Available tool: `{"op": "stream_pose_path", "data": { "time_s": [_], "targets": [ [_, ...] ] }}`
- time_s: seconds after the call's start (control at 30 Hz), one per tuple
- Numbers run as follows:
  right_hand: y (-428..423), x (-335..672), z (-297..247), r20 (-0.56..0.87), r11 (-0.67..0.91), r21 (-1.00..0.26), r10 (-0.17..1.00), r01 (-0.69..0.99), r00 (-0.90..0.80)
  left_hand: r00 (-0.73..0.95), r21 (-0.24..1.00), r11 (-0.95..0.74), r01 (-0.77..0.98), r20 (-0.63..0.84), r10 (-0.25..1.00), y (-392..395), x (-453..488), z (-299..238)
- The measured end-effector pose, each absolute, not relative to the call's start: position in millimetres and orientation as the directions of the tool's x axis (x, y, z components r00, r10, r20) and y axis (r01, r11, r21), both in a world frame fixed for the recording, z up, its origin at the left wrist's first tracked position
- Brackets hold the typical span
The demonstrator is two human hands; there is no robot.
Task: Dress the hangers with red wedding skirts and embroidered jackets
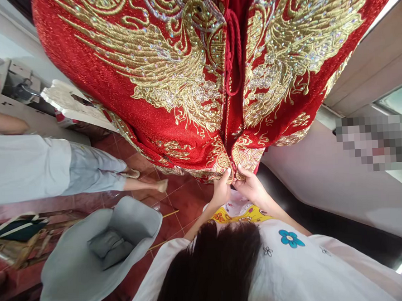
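A red jacket point(145, 122) with gold embroidery and shiny beads fills the top of the head view, its front parted along the middle. My left hand point(223, 189) pinches the lower front corner on the left side of the opening. Close beside it, my right hand point(249, 184) grips the opposite corner, thumb on top. Both hems nearly meet between my fingers. A zipper edge point(225, 121) runs down the left side of the opening. Red braided cords point(231, 53) hang in a loop near the top. The fingers under the cloth are hidden.
A grey chair point(75, 267) with a dark cushion stands at lower left on the red tiled floor point(177, 199). Another person point(28, 168) in a white top is at the left. A white carved piece of furniture point(68, 102) stands behind; a black surface point(314, 220) lies right.
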State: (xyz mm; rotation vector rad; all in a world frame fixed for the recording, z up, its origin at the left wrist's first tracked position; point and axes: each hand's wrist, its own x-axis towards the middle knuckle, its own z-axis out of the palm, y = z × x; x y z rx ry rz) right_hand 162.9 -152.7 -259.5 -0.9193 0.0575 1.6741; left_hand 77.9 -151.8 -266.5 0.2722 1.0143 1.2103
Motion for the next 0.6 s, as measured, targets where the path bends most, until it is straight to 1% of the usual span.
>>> {"op": "stream_pose_path", "data": {
  "time_s": [0.1,0.23,0.37,0.43,0.5,0.6],
  "targets": [
    [-152,161,-255,-0.61,-0.338,-0.36,0.791,-0.87,-0.055,-0.042,0.733,0.274,-0.623,-0.381,0.923,-154,81,-269],
    [-151,158,-249,-0.615,-0.337,-0.339,0.786,-0.878,-0.064,-0.022,0.742,0.264,-0.616,-0.351,0.936,-157,83,-273],
    [-150,157,-250,-0.639,-0.343,-0.339,0.768,-0.876,-0.054,-0.053,0.772,0.222,-0.596,-0.314,0.948,-159,83,-279],
    [-152,158,-255,-0.659,-0.36,-0.35,0.75,-0.865,-0.046,-0.04,0.778,0.236,-0.583,-0.318,0.947,-161,81,-279],
    [-157,160,-262,-0.691,-0.402,-0.366,0.721,-0.839,-0.044,-0.029,0.759,0.28,-0.588,-0.365,0.93,-161,79,-278],
    [-171,167,-273,-0.749,-0.524,-0.378,0.658,-0.763,-0.081,-0.046,0.751,0.315,-0.581,-0.416,0.908,-159,75,-270]
  ]
}}
